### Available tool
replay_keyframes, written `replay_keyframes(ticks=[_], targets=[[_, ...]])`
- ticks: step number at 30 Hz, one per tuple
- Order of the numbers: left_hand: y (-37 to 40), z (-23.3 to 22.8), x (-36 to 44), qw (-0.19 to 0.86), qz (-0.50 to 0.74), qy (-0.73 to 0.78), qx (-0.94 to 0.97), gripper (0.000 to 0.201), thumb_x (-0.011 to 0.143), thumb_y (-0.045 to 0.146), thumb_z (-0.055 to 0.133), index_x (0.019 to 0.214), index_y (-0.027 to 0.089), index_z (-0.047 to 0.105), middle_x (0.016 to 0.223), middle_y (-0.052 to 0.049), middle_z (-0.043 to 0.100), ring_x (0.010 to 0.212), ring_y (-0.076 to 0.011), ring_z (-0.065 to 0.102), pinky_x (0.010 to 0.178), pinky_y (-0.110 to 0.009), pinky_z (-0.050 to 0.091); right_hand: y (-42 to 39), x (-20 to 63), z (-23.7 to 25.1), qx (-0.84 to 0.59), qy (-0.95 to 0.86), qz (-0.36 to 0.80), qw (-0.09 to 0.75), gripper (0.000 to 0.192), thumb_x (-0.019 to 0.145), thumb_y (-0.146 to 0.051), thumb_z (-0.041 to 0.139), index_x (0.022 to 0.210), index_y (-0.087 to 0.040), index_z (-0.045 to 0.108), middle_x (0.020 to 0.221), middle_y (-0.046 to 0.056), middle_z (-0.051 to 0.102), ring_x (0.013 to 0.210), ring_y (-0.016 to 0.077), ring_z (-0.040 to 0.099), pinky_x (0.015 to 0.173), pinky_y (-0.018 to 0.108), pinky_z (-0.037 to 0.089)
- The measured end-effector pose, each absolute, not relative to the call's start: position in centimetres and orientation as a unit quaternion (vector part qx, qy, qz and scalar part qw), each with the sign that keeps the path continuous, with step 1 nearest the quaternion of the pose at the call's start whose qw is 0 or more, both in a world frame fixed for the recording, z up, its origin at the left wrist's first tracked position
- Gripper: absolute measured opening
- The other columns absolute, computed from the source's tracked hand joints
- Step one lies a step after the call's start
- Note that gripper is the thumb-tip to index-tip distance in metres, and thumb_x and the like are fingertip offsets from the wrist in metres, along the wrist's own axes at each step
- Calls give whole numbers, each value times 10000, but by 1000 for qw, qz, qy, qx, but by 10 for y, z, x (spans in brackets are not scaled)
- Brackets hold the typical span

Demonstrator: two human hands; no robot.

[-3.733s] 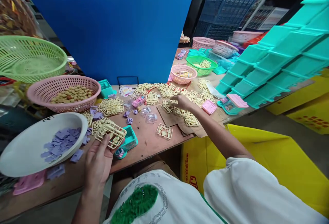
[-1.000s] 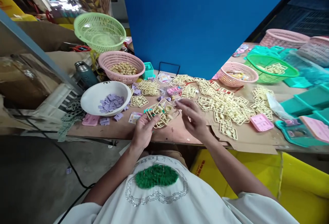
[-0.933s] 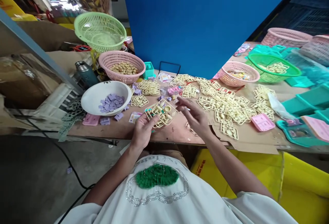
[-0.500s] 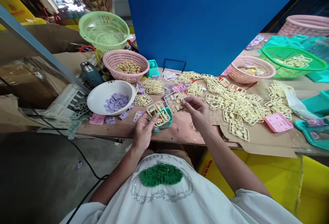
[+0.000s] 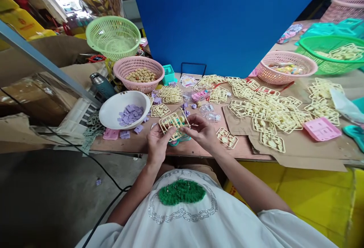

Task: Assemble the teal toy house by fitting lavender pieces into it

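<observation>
My left hand (image 5: 157, 143) grips a cream plastic sprue (image 5: 167, 121), a flat frame with small moulded parts, thumb on its front. Closed at the sprue's right side is my right hand (image 5: 202, 131), with thumb and fingertips on its parts; whether it pinches one small part cannot be made out. Beneath the sprue, a teal plastic piece (image 5: 182, 139) is partly hidden on the table. A loose cream sprue (image 5: 226, 138) lies beside my right wrist.
Left stand a white bowl (image 5: 102, 112) of purple pieces and a pink basket (image 5: 119, 74) of small beige pieces. Many sprues (image 5: 273, 111) lie piled right, near a pink tray (image 5: 322, 129). A blue panel (image 5: 227, 24) rises behind.
My right hand has moved left and down to the sprue in my left hand. The second sprue it held is out of it; one now shows on the table by my right wrist.
</observation>
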State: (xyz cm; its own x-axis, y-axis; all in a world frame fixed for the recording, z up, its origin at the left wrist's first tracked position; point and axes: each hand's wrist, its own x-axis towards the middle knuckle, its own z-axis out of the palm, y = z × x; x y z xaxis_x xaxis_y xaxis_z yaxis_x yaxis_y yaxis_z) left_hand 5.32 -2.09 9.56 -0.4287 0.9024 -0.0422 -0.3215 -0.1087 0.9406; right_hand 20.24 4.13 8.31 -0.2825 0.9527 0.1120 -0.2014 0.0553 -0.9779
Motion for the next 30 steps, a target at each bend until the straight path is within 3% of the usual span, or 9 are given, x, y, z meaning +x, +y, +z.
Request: replay_keyframes(ticks=[6,12,21,26,30], targets=[[-26,99,49,469,694,473,273,440,712,564,917,877,177,786,892,-54,823,871,-215,793,782,-294,650,45,201,87,-355,-503,617,490,481,581,-496,1009,781,-223,668,750,-28,657,683,124,587,640,261,522],[-26,98,41,453,699,494,249,475,629,564,959,830,167,796,833,-45,821,712,-179,771,679,-288,659,52,206,83,-361,-491,589,531,458,648,-522,973,813,-237,655,798,-14,676,730,151,613,697,297,555],[-26,94,30,436,713,492,245,398,673,510,946,833,191,769,847,-39,826,915,-252,815,831,-351,668,61,202,78,-353,-473,562,579,476,675,-595,939,802,-250,637,779,-9,664,696,154,597,668,307,539],[-19,86,32,431,740,470,213,470,642,457,970,941,189,727,940,-44,828,883,-221,804,848,-351,648,60,186,82,-347,-428,568,611,469,662,-576,945,816,-245,651,788,-13,668,697,142,585,653,283,523],[-13,87,47,428,745,456,233,457,714,445,933,1035,214,705,1094,-71,817,998,-210,779,881,-322,620,61,172,85,-345,-440,543,627,438,711,-545,920,842,-243,631,808,-13,663,730,145,595,685,281,526]])
